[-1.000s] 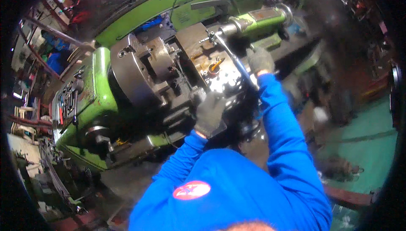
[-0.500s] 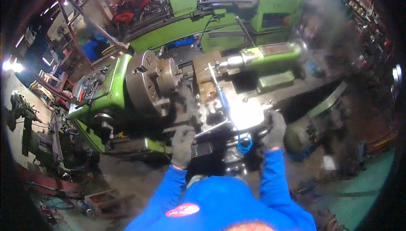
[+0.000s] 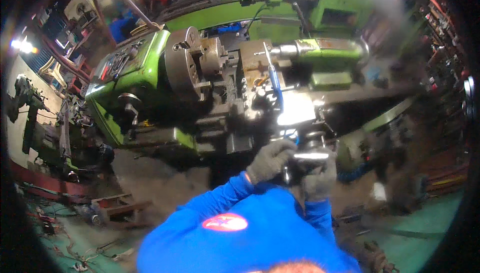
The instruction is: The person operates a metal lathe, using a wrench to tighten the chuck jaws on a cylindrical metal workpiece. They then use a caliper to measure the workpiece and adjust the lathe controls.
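Note:
My left hand [image 3: 272,161], in a grey work glove, reaches across to the front of a green lathe's carriage [image 3: 255,105]. Its fingers are curled beside the left end of a shiny metal bar [image 3: 311,156]; what they grip is hidden. My right hand [image 3: 320,179], gloved alike and a little blurred, is closed at the bar's right end. Beyond the hands, a brightly lit flat plate [image 3: 297,109] sits on the carriage. A long blue-handled tool [image 3: 274,80] lies there, with a blue cord [image 3: 291,136] at the front of the plate.
The large round chuck [image 3: 182,65] stands left of the carriage, the tailstock [image 3: 330,50] to its right. Small tools [image 3: 122,63] lie on the green headstock [image 3: 145,70]. Behind is another green machine [image 3: 230,17]. Metal scraps [image 3: 120,208] lie on the floor at left.
My left hand has moved right, from the carriage's left front to beside my right hand. My right hand has come lower, toward my body. The view has shifted slightly.

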Demonstrator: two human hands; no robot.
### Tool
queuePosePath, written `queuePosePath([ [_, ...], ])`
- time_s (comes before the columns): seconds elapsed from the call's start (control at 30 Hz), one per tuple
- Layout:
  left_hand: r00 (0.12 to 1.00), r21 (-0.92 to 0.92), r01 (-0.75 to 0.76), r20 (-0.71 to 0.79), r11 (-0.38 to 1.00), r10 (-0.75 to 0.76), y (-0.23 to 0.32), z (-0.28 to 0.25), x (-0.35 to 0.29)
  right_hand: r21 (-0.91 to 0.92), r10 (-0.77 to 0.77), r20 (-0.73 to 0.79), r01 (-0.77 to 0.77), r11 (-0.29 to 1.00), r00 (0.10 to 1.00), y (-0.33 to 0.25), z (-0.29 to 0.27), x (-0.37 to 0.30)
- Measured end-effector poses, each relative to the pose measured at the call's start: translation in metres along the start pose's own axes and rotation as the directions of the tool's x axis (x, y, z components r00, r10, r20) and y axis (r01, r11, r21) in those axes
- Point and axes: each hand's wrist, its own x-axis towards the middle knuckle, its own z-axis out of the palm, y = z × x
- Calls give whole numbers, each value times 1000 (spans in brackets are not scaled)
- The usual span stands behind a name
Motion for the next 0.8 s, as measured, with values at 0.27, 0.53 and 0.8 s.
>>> queuePosePath([
  [0.27,958,191,159,207,969,-198,4,26,-34,0,206,-175,-209,978,963,-33,-37,-31],
  [0.53,962,223,98,-270,970,-35,-20,22,-11,-446,-73,-23,55,893,997,2,-93,37],
  [0.8,619,572,181,-698,800,359,-39,6,53,-661,143,386,165,732,911,41,-148,134],
])
